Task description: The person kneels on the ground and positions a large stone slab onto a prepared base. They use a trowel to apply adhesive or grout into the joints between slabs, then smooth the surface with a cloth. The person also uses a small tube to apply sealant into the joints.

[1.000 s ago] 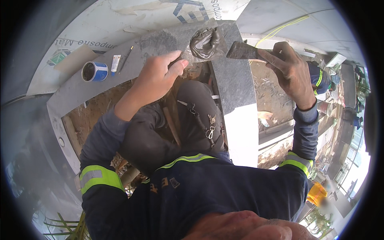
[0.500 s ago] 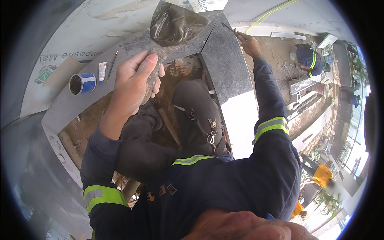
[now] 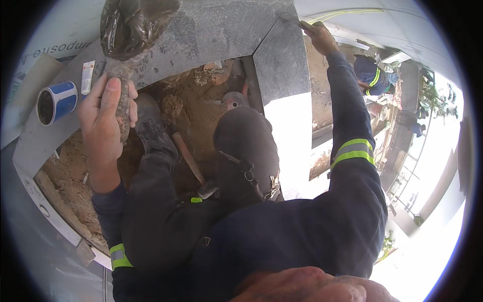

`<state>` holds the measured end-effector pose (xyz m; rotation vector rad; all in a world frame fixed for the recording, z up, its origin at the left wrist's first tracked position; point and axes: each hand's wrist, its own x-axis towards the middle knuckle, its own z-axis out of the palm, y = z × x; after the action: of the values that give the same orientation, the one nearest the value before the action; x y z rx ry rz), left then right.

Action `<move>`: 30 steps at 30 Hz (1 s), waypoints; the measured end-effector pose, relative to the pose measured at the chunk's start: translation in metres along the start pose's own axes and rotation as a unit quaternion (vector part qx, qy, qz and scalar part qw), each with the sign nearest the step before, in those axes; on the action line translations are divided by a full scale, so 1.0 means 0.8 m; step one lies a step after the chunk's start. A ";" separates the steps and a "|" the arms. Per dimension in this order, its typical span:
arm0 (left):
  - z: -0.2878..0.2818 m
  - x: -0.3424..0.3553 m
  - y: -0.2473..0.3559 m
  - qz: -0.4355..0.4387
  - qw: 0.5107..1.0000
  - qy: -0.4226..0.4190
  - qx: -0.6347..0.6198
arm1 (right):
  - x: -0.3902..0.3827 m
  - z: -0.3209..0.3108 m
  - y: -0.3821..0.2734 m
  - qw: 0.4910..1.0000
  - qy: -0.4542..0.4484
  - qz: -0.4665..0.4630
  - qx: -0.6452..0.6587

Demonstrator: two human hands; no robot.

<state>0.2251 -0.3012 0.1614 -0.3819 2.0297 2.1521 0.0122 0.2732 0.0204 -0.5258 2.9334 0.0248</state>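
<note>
My left hand (image 3: pixel 104 118) is closed around the crusted grey handle (image 3: pixel 122 95) of a tool. Its broad head carries a thick, glossy brown paste (image 3: pixel 132 30), held above the dark grey stone slab (image 3: pixel 211 32). My right arm reaches out to the far right. There my right hand (image 3: pixel 321 39) grips a thin putty knife (image 3: pixel 289 19), its flat blade at the slab near the dark joint between two slab pieces. Whether the blade touches the stone I cannot tell.
A blue-and-white can (image 3: pixel 58 102) and a white tube (image 3: pixel 88 77) stand on the slab at left. Below my knees, a hammer (image 3: pixel 188 157) with a wooden handle lies in the dirt pit (image 3: pixel 176 108). Another person (image 3: pixel 370 75) bends over farther right.
My view has shifted. My left hand has moved left with the paste-covered tool, closer to the can and tube. My right hand, still gripping the putty knife, is slightly farther away.
</note>
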 end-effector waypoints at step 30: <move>-0.032 0.013 -0.036 0.017 0.994 0.022 -0.108 | -0.039 -0.027 -0.046 0.995 -0.001 -0.013 0.101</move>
<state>0.2251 -0.3253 0.1297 -0.4280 1.8417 2.4141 0.0507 0.2482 0.0474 -0.5311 2.8815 -0.2713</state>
